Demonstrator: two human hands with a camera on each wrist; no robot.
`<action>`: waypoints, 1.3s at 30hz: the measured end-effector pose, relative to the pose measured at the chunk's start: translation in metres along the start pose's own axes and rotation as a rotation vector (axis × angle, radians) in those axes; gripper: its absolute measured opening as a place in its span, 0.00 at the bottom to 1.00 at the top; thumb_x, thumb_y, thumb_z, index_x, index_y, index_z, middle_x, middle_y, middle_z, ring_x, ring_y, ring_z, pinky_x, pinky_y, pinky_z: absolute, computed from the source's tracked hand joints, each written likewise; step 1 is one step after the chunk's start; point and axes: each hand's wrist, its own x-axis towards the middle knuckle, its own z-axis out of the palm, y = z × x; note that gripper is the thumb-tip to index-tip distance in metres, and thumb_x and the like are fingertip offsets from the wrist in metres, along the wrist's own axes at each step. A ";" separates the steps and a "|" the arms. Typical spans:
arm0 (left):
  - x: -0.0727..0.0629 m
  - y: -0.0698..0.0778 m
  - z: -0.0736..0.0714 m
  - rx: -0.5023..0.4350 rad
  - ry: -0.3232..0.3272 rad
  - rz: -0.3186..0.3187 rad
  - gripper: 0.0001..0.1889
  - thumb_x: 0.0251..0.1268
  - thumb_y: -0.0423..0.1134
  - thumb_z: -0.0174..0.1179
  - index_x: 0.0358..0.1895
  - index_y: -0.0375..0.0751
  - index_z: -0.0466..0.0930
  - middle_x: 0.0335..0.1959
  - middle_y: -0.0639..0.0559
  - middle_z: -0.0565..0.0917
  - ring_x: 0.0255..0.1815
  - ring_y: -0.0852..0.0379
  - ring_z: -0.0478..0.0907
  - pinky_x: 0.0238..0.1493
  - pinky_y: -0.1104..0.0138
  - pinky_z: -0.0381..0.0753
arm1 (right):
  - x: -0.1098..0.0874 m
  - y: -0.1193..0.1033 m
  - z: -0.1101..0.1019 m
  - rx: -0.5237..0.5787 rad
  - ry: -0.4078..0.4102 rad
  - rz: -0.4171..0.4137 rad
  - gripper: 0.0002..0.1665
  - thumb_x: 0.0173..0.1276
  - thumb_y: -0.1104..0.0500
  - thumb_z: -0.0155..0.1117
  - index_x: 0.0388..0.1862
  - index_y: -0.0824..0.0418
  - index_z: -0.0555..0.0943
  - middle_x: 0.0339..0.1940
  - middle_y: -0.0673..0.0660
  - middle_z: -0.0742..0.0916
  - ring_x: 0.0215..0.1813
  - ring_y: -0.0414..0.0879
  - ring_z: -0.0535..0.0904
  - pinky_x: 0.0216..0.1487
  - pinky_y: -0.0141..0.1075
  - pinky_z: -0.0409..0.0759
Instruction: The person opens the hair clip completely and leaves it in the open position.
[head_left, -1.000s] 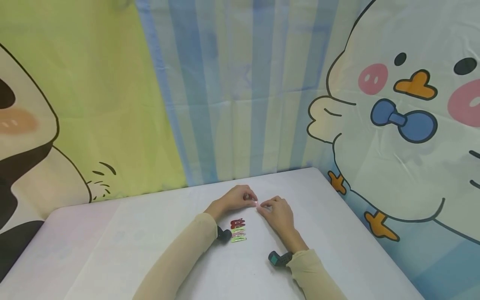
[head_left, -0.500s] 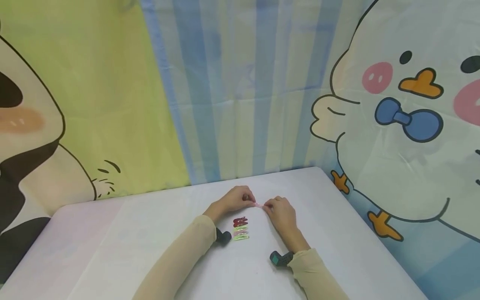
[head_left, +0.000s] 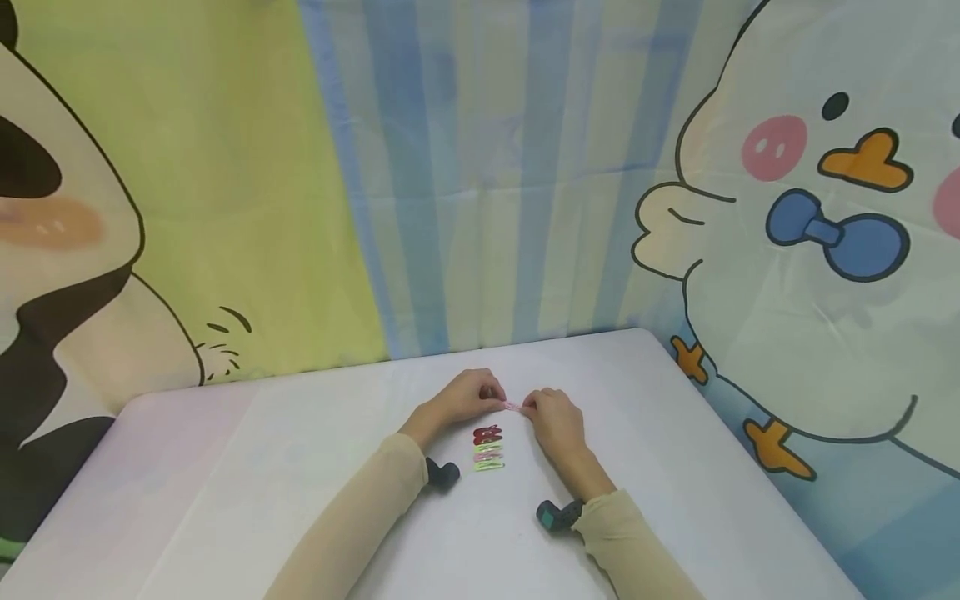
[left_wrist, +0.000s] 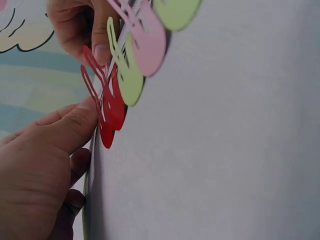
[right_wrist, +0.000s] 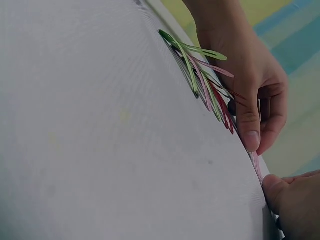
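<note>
My left hand (head_left: 463,395) and right hand (head_left: 559,419) meet over the far part of the table, fingertips a short way apart. Between them stretches a narrow pink hair clip (head_left: 513,407), each hand pinching one end. Its middle shows in the right wrist view as a thin pink strip (right_wrist: 256,166); fingers hide the ends. Closer to me lies a row of snap hair clips: two red clips (head_left: 487,435) at the far end, then a light green clip (left_wrist: 131,82), a pink clip (left_wrist: 149,44) and another light green clip (head_left: 489,467).
A white cloth covers the table (head_left: 300,467). Behind it hangs a striped and green curtain (head_left: 480,183) with cartoon animals. Black wrist cameras, one on the left wrist (head_left: 444,476) and one on the right wrist (head_left: 557,516), sit close to the table.
The hands have drawn slightly apart, so more of the pink clip shows between them. The head view has shifted a little; the row of clips stays on the table.
</note>
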 end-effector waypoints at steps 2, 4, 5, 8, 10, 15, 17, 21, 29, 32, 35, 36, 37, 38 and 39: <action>-0.005 -0.001 -0.001 0.005 0.013 -0.010 0.03 0.59 0.45 0.66 0.36 0.57 0.84 0.31 0.64 0.79 0.31 0.64 0.72 0.35 0.71 0.71 | 0.000 -0.003 0.001 -0.006 -0.010 -0.009 0.04 0.62 0.54 0.67 0.33 0.53 0.83 0.31 0.49 0.84 0.38 0.45 0.79 0.37 0.40 0.78; -0.010 -0.001 -0.001 0.006 0.026 -0.014 0.04 0.59 0.45 0.65 0.38 0.57 0.84 0.31 0.64 0.79 0.31 0.64 0.72 0.35 0.71 0.72 | 0.000 -0.005 0.001 -0.012 -0.017 -0.019 0.04 0.62 0.53 0.67 0.33 0.52 0.83 0.31 0.48 0.84 0.37 0.45 0.79 0.37 0.40 0.77; -0.012 -0.001 -0.001 0.009 0.034 -0.013 0.05 0.59 0.45 0.65 0.38 0.56 0.85 0.32 0.65 0.79 0.31 0.64 0.72 0.35 0.71 0.72 | 0.000 -0.007 0.001 -0.013 -0.020 -0.024 0.04 0.63 0.53 0.67 0.33 0.52 0.83 0.31 0.48 0.84 0.37 0.44 0.79 0.38 0.39 0.78; -0.018 0.001 -0.001 0.014 0.054 -0.008 0.07 0.60 0.46 0.65 0.40 0.55 0.86 0.33 0.65 0.80 0.32 0.66 0.73 0.36 0.72 0.72 | 0.000 -0.008 0.001 -0.010 -0.038 -0.039 0.05 0.64 0.53 0.65 0.34 0.52 0.83 0.32 0.48 0.84 0.39 0.45 0.79 0.39 0.40 0.78; -0.021 0.002 0.000 0.013 0.058 -0.009 0.07 0.60 0.46 0.65 0.41 0.55 0.87 0.33 0.65 0.80 0.34 0.67 0.74 0.38 0.72 0.73 | 0.000 -0.008 0.000 -0.001 -0.047 -0.051 0.05 0.65 0.52 0.65 0.34 0.51 0.83 0.33 0.48 0.84 0.40 0.45 0.80 0.41 0.40 0.79; -0.029 0.006 0.002 0.007 0.080 -0.023 0.08 0.60 0.46 0.64 0.41 0.53 0.87 0.34 0.64 0.82 0.35 0.68 0.75 0.40 0.72 0.74 | -0.001 -0.007 -0.001 0.025 -0.034 -0.104 0.05 0.65 0.52 0.64 0.34 0.51 0.83 0.34 0.47 0.85 0.41 0.45 0.80 0.44 0.41 0.79; -0.032 0.007 0.002 -0.007 0.104 -0.022 0.08 0.60 0.46 0.64 0.41 0.52 0.87 0.34 0.62 0.84 0.35 0.67 0.76 0.41 0.72 0.75 | 0.000 -0.006 -0.001 0.027 -0.024 -0.124 0.05 0.65 0.52 0.64 0.34 0.51 0.83 0.33 0.47 0.85 0.41 0.45 0.81 0.43 0.41 0.78; -0.038 0.012 0.005 -0.059 0.148 -0.046 0.09 0.61 0.45 0.63 0.42 0.51 0.87 0.38 0.60 0.87 0.41 0.65 0.80 0.47 0.69 0.77 | 0.001 -0.006 0.000 0.030 -0.019 -0.130 0.06 0.65 0.51 0.64 0.34 0.51 0.83 0.35 0.48 0.87 0.44 0.46 0.82 0.45 0.42 0.79; -0.046 0.022 0.006 -0.073 0.210 -0.142 0.09 0.61 0.46 0.63 0.43 0.51 0.87 0.41 0.57 0.88 0.47 0.60 0.82 0.52 0.64 0.78 | 0.002 -0.009 0.001 0.068 -0.030 -0.120 0.06 0.64 0.52 0.65 0.35 0.52 0.85 0.36 0.50 0.88 0.44 0.48 0.83 0.45 0.44 0.79; -0.048 0.023 0.007 -0.087 0.238 -0.188 0.10 0.61 0.46 0.63 0.43 0.52 0.87 0.41 0.57 0.88 0.47 0.59 0.82 0.52 0.64 0.78 | 0.002 -0.011 0.001 0.088 -0.022 -0.122 0.05 0.63 0.53 0.66 0.34 0.52 0.85 0.35 0.50 0.88 0.42 0.48 0.83 0.44 0.43 0.78; -0.051 0.023 0.008 -0.109 0.264 -0.229 0.10 0.62 0.47 0.63 0.44 0.52 0.87 0.42 0.58 0.88 0.47 0.59 0.82 0.52 0.64 0.78 | 0.003 -0.014 0.003 0.120 -0.004 -0.125 0.04 0.63 0.54 0.66 0.33 0.52 0.85 0.34 0.50 0.88 0.41 0.48 0.83 0.43 0.44 0.78; -0.052 0.023 0.008 -0.123 0.274 -0.242 0.10 0.62 0.47 0.63 0.44 0.52 0.87 0.42 0.57 0.88 0.48 0.59 0.82 0.52 0.63 0.78 | 0.003 -0.015 0.004 0.128 -0.001 -0.124 0.04 0.63 0.54 0.66 0.33 0.52 0.85 0.34 0.50 0.88 0.41 0.48 0.83 0.43 0.43 0.78; -0.054 0.023 0.009 -0.137 0.284 -0.253 0.10 0.62 0.47 0.63 0.44 0.52 0.87 0.42 0.57 0.87 0.48 0.58 0.82 0.52 0.63 0.78 | 0.003 -0.016 0.004 0.138 0.001 -0.121 0.04 0.64 0.54 0.66 0.33 0.53 0.85 0.34 0.50 0.88 0.41 0.47 0.83 0.43 0.43 0.78; -0.056 0.023 0.009 -0.154 0.295 -0.263 0.10 0.62 0.47 0.63 0.44 0.52 0.87 0.42 0.57 0.87 0.48 0.58 0.82 0.52 0.62 0.78 | 0.003 -0.017 0.005 0.144 0.000 -0.117 0.04 0.64 0.54 0.66 0.33 0.53 0.85 0.34 0.50 0.88 0.41 0.47 0.82 0.43 0.43 0.78; -0.057 0.023 0.009 -0.171 0.305 -0.270 0.10 0.62 0.46 0.63 0.44 0.52 0.87 0.42 0.56 0.87 0.48 0.58 0.82 0.52 0.62 0.78 | 0.003 -0.018 0.006 0.149 -0.002 -0.112 0.04 0.64 0.54 0.65 0.34 0.53 0.85 0.34 0.50 0.87 0.41 0.47 0.82 0.43 0.43 0.78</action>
